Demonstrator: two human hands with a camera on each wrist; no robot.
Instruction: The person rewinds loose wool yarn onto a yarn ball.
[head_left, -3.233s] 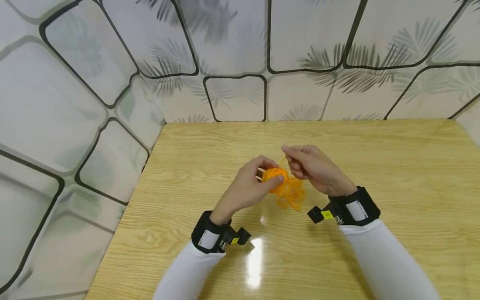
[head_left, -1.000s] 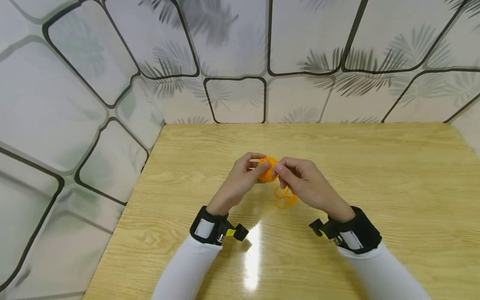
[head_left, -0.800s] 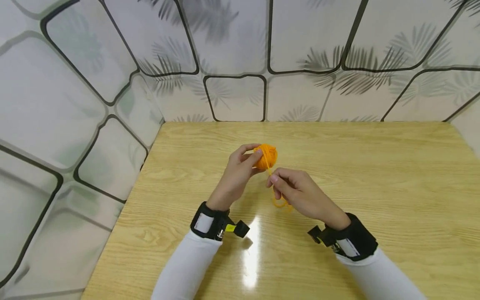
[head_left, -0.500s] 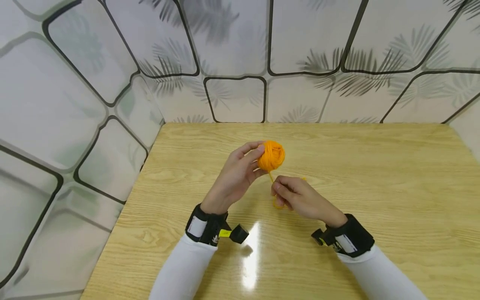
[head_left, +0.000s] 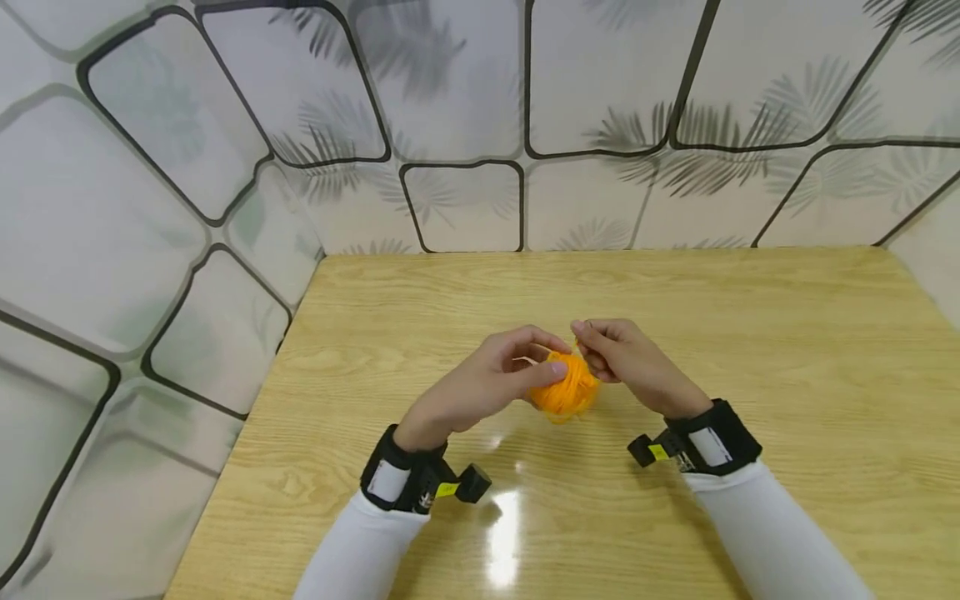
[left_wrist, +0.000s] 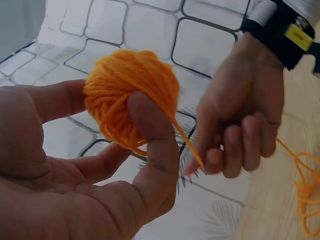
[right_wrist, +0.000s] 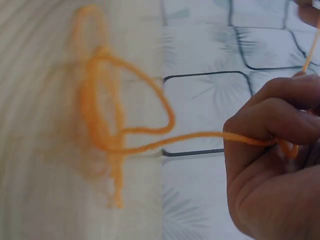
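- Orange yarn ball [head_left: 574, 397]: gripped between the thumb and fingers of the left hand [head_left: 498, 379], held above the wooden table [head_left: 765, 350].
- Yarn strand [left_wrist: 187, 142]: run straight from the ball to the right hand [head_left: 636, 363], where it is pinched by thumb and curled fingers; this hand held near the left, apart from it.
- Loose yarn loops [right_wrist: 92, 117]: joined by yarn to the right hand; contact with the table cannot be told.
- Black wristbands [head_left: 738, 435]: worn on both wrists.

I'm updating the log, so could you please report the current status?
Left hand holds yarn ball. Right hand grips strand. Loose yarn on table; no obstacle visible.
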